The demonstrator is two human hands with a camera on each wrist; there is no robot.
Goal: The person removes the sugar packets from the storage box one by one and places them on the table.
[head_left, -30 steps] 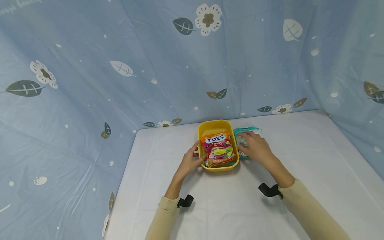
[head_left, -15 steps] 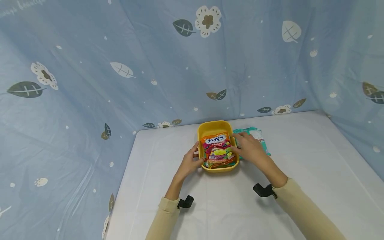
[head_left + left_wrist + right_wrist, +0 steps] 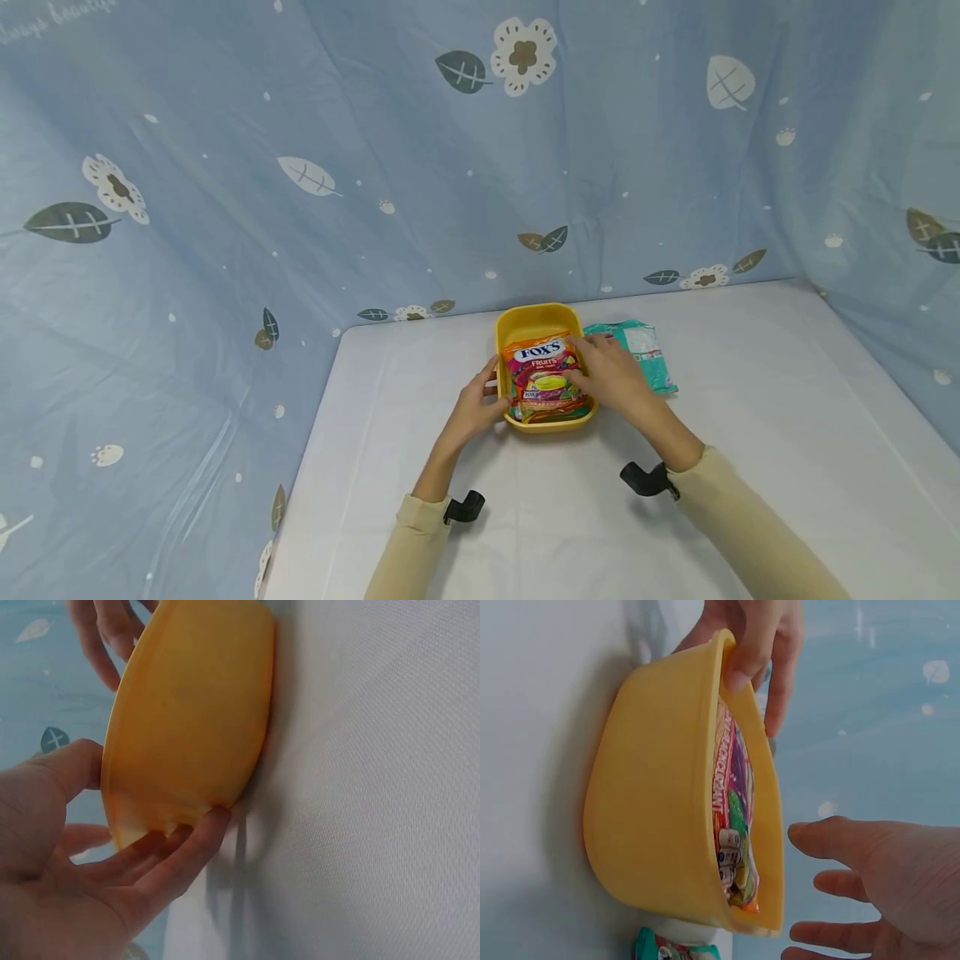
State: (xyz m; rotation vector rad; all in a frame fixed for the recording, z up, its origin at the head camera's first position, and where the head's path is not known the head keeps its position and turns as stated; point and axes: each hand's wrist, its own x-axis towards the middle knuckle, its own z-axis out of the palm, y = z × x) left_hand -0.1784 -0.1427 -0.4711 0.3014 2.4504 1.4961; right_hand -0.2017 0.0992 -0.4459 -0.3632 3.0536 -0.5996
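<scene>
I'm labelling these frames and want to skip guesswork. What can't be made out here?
- Teal packet: the right hand covers its near-left part in the head view; its print is too small to read.
- Candy bag: the right wrist view shows only its edge, behind the yellow tub wall.
- Left hand: the left wrist view cuts off its palm, and the tub hides the thumb tip.
- Right hand and bag: contact cannot be told.

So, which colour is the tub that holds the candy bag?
Yellow: the tub, clearest in the head view.
</scene>
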